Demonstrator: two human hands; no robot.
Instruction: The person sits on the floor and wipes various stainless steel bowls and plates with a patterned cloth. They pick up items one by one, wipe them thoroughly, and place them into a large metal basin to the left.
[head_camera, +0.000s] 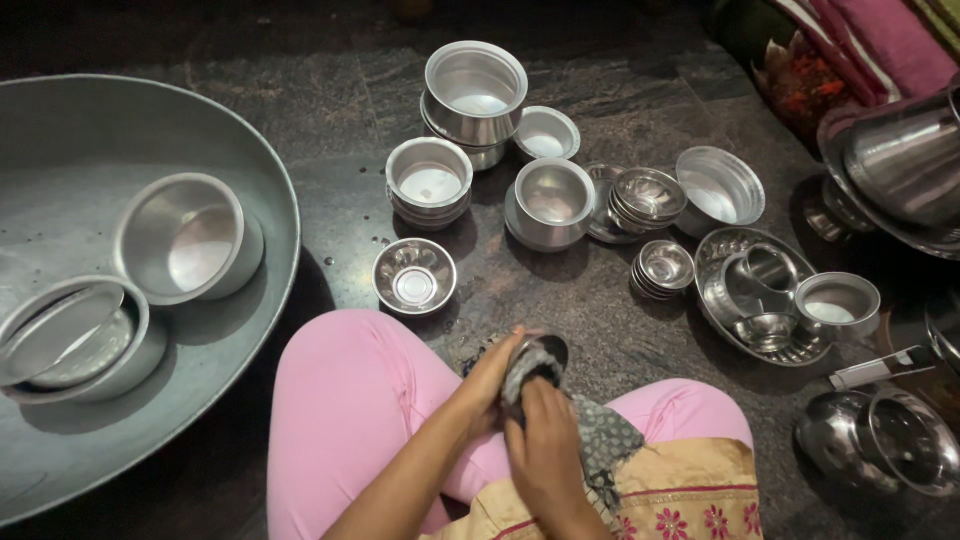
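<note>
The left hand (490, 385) is cupping a small steel bowl (545, 352) over the lap, its fingers closed around the bowl's far side. The right hand (545, 450) is pressing a patterned grey cloth (600, 440) against the bowl, fingers closed on the fabric. Judging by look, the bowl is light, rigid and slick; the rim seems the surest hold. Just beyond the fingers, a dimpled steel bowl (414, 276) is sitting on the dark stone floor (560, 290), other vessels farther out.
</note>
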